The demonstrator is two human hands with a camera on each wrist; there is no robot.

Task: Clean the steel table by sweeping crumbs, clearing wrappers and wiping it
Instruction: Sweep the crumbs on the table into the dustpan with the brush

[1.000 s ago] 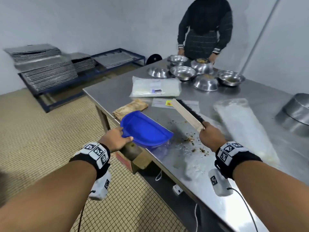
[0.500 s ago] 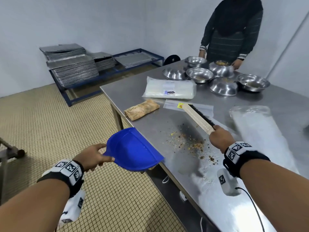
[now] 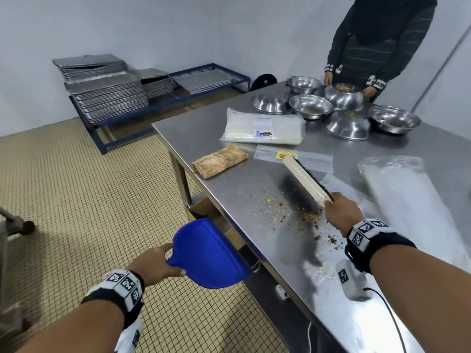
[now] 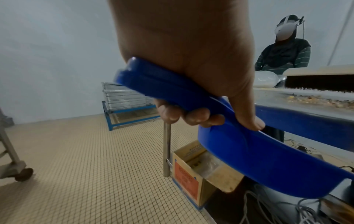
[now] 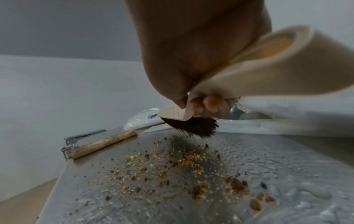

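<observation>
Crumbs (image 3: 300,215) on table (image 3: 204,128) — just below brush-holding fingers (image 5: 210,106).

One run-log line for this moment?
stage: sweeping | left hand: holds dustpan below table edge | right hand: holds brush over crumbs

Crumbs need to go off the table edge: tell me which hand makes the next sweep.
Right. The right hand grips the brush beside the crumbs; the left hand holds the dustpan below the edge.
</observation>
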